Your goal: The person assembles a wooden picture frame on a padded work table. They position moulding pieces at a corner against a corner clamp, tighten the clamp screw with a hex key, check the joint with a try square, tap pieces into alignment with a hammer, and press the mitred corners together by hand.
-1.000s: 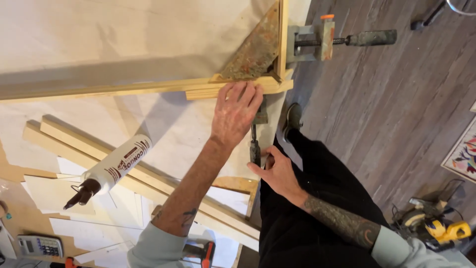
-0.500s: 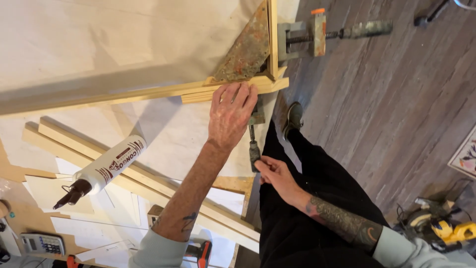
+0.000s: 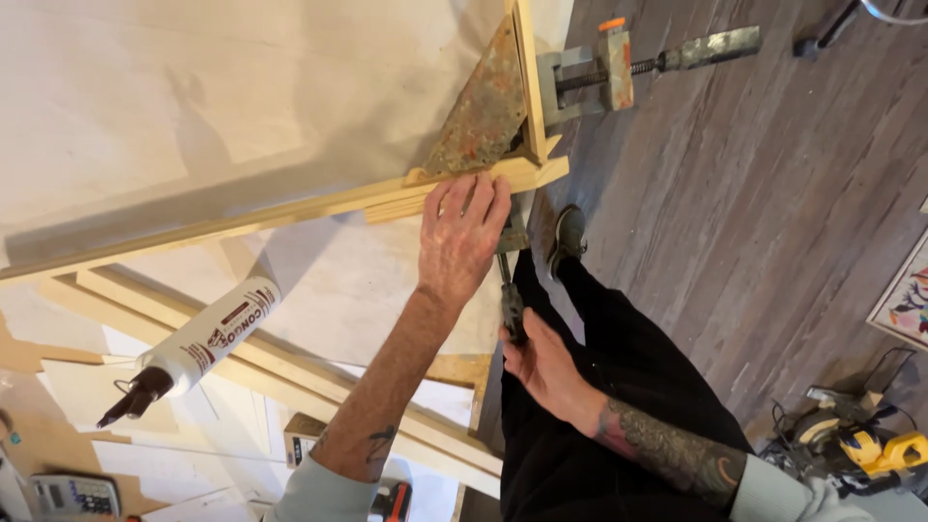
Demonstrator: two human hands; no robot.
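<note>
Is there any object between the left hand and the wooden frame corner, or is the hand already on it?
Nothing visible stands between them. The left hand already lies flat on the wooden frame corner, beside the rusty corner clamp.

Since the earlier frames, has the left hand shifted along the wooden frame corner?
No. The left hand still presses flat on the wooden frame just below the rusty corner clamp; only the camera view drifted.

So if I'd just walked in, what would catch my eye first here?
Probably the left hand pressed flat on the wooden frame corner, where a rusty corner clamp grips the joint. Just below, the right hand holds a dark clamp handle. A white glue tube lies at lower left.
</note>
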